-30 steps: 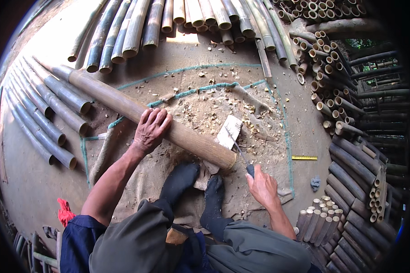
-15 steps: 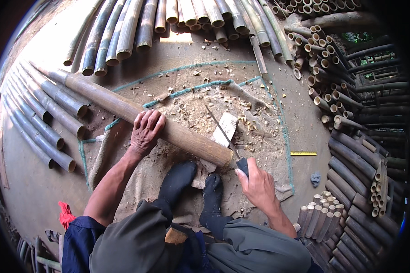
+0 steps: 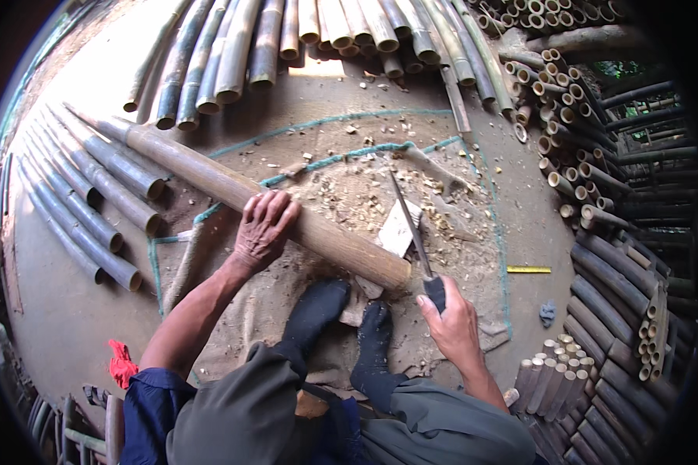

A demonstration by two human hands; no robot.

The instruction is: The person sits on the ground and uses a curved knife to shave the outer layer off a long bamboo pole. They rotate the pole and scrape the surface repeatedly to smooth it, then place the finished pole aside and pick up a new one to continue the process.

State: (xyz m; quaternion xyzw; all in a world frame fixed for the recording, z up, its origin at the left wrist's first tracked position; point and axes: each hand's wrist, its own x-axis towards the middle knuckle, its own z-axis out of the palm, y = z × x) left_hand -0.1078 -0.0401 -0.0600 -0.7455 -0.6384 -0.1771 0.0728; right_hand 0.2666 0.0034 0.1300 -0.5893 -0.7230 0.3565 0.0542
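A thick brown bamboo pole [image 3: 349, 249] slants across the middle, from the far left down to its near end beside my feet. My left hand [image 3: 264, 226] rests over it with the fingers curled round its top. To the right of the pole's near end, my right hand [image 3: 451, 319] grips the dark handle of a long-bladed hand tool [image 3: 416, 232]. Its narrow, tapering blade points away from me, apart from the pole; I cannot tell if it is a saw or a knife. Beyond the blade lies a whitish block [image 3: 399, 227].
A cloth [image 3: 233, 306] with green edging, strewn with chips, lies beneath. Bamboo poles [image 3: 240, 58] are stacked ahead, with more [image 3: 116, 205] at left. Cut tubes [image 3: 570, 155] pile up at right, near a bundle of short pieces [image 3: 552, 376] and a yellow strip [image 3: 529, 270].
My right hand has drawn the tool rightward, off the pole's near end, leaving a gap. My left hand stays on the pole. The whole view has shifted slightly.
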